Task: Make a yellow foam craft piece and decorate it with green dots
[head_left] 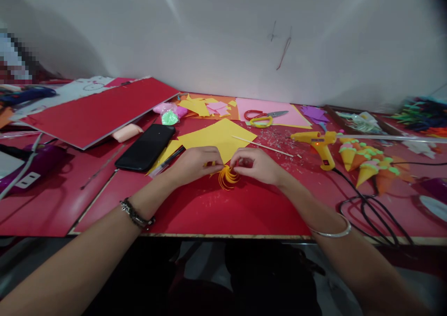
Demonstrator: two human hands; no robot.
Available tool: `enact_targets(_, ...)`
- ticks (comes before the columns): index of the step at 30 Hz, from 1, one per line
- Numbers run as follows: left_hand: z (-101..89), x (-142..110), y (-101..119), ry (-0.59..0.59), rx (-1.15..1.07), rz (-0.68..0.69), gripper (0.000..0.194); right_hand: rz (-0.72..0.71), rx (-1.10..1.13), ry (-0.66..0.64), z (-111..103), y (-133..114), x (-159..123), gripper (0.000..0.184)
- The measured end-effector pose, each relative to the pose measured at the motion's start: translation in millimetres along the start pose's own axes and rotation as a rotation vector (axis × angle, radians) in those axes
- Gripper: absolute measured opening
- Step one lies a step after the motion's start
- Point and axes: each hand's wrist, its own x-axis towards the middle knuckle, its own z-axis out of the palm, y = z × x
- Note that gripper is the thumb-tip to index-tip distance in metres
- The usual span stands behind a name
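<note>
Head view, hands (230, 164) pinching yellow fringe (228, 178), fingertips partly hidden, left edge pixelated.

Scissors (273, 115) lie behind the hands (256, 165), phone (145, 147) left, glue gun (322, 147) right.

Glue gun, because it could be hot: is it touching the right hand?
Apart. The head view shows a plain gap between the glue gun and the right hand, with red tabletop visible there.

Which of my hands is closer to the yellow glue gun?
Your right hand, left of the glue gun with a gap between. Your left hand is farther left.
</note>
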Motion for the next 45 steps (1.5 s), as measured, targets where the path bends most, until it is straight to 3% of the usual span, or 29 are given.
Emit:
enact_targets(12, 1.0, 1.7, 1.9, 0.112, -0.127, 0.012, 0.016, 0.049, 0.23, 0.006, 2.4, 5.6, 0.5, 0.012)
enact_targets(22, 0.6, 0.2, 5.5, 0.079, -0.114, -0.12, 0.013, 0.014, 0.197, 0.04, 1.7, 2.0, 0.9, 0.011)
enact_targets(32, 0.5, 1.0, 6.0, 0.111, -0.162, -0.12, 0.01, 0.113, 0.355, 0.008, 3.1, 1.2, 0.2, 0.014)
enact_targets(45, 0.1, 0.7, 7.4, 0.129, -0.145, -0.099, 0.009, 0.11, 0.335, 0.017, 2.8, 3.6, 0.1, 0.013)
